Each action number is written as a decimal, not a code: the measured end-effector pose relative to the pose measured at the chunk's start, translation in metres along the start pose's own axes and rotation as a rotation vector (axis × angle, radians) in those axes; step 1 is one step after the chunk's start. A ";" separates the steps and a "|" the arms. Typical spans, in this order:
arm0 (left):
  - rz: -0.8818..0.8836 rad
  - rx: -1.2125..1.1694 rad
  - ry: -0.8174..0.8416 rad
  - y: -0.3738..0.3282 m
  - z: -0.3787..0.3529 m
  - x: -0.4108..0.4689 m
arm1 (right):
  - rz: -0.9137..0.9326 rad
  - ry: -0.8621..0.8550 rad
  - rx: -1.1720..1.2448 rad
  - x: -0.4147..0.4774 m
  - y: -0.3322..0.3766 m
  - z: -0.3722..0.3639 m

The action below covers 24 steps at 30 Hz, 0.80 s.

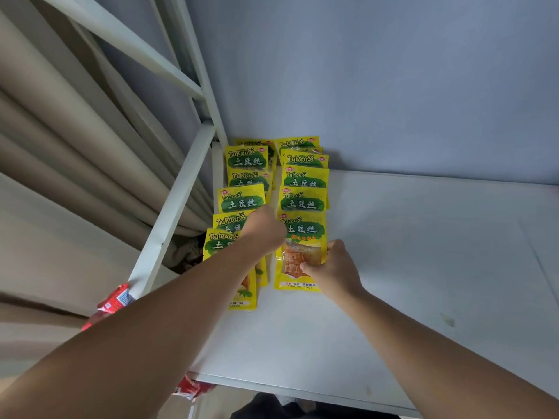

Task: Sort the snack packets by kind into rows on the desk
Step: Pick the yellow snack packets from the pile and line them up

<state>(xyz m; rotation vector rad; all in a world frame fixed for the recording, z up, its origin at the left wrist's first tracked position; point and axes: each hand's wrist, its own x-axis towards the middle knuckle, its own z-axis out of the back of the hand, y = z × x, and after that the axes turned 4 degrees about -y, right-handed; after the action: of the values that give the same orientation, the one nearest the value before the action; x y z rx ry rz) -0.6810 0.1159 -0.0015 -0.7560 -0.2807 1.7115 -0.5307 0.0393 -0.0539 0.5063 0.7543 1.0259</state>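
Packets (pixel 304 201), all yellow, lie in two overlapping rows at the back left of the desk (pixel 423 252). Right hand (pixel 332 269) pinches the nearest packet (pixel 302 234) of the right row, thumb on top. Left hand (pixel 263 228) rests knuckles-up on the left row (pixel 242 201); its fingers are hidden, so I cannot tell its grip. Red packets (pixel 115 303) sit by the desk's left edge.

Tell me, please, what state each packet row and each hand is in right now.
Left row of yellow packets: flat on the desk, overlapping.
Right row of yellow packets: flat, overlapping.
Nearest right-row packet: lying flat, right hand grips its right edge.
Left hand: over the left row, fingers hidden.
Red packets: outside the rows, beside the desk's left edge.
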 end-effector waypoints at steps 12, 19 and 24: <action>-0.259 -0.128 -0.031 0.028 -0.022 -0.046 | 0.001 -0.011 -0.033 -0.001 0.004 0.006; -0.415 -0.110 -0.242 0.068 -0.009 -0.069 | 0.032 -0.090 -0.082 -0.003 -0.003 0.009; -0.153 0.020 -0.368 0.119 0.003 -0.088 | 0.142 -0.199 -0.115 -0.010 0.002 0.005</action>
<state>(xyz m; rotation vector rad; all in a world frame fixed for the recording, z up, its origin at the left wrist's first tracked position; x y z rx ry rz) -0.7665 0.0000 -0.0358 -0.3892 -0.5590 1.6965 -0.5311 0.0312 -0.0458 0.5597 0.4848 1.1249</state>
